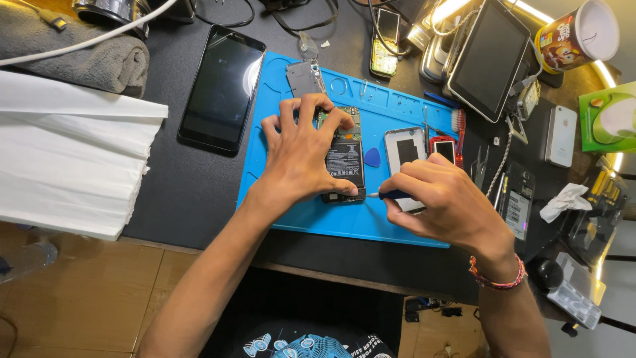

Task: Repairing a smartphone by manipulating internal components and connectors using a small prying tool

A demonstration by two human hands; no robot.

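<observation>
So the dark surface (192,199) takes up most of the shot, with a folded white sheet (66,159) at 9 o'clock and a grey towel (79,56) up at 10. Dead centre is the blue mat (298,219), which everything small sits on.

At 11 o'clock of the mat, just off its edge, lies a black phone (222,89), screen up and dark. A tablet (489,56) leans tilted at 1 o'clock, a round tin (583,33) beside it.

The opened phone (344,162) is in the middle of the mat, back off, battery and green board showing. The left hand (301,156) is clamped over it, fingers curled round the top end, thumb pressing the bottom corner. The right hand (444,199) sits at 3 o'clock of that phone, closed tight on a thin screwdriver (387,194), whose metal tip touches the phone's bottom right corner.

A silver back cover (404,149) lies just right of the phone, partly under the right hand, with a blue pick (373,157) between the two. A grey plate (305,78) sits at 12. A white phone (562,136) lies at 3 o'clock, well off the mat.
</observation>
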